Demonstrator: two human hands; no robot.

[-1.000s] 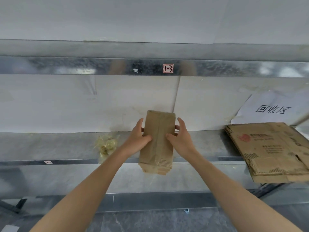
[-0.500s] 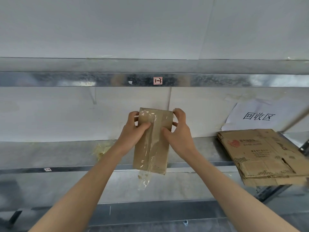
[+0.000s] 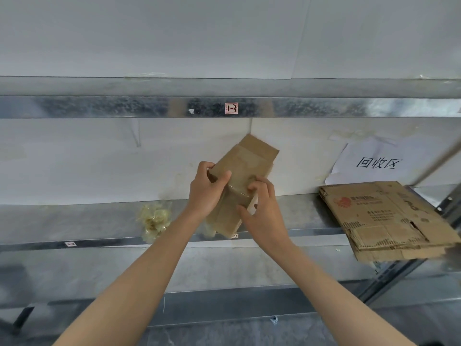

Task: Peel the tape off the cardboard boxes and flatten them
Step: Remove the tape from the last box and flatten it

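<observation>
Fingers (image 3: pixel 204 168) of the left hand (image 3: pixel 205 193) are curled round the left edge of a small cardboard box (image 3: pixel 252 158), and the thumb is laid across its front face, so the box is gripped on that side. The right hand (image 3: pixel 265 213) is set against the box's right side, fingertips bent onto the front face and thumb pressed lower down; whether tape is pinched there cannot be told. A glossy band of clear tape (image 3: pixel 237 193) is seen across the face between the two hands. The box is held in the air in front of a galvanised metal shelf (image 3: pixel 74 221), tilted so that its upper end leans to the right, and its top flaps are seen standing loose. On the shelf, just left of the left wrist, a crumpled wad of yellowish tape (image 3: pixel 154 221) is lying. At the right end of the same shelf a stack of flattened cardboard (image 3: pixel 389 221) is laid, its near edge overhanging the shelf front. A paper sign (image 3: pixel 374 161) with black characters is taped to the white back panel (image 3: pixel 74 158) above that stack. An upper shelf rail (image 3: pixel 99 107) is marked with a small label (image 3: pixel 231 108) reading 1-3. A lower metal shelf (image 3: pixel 74 270) and a dark floor (image 3: pixel 224 333) are visible beneath the forearms.
</observation>
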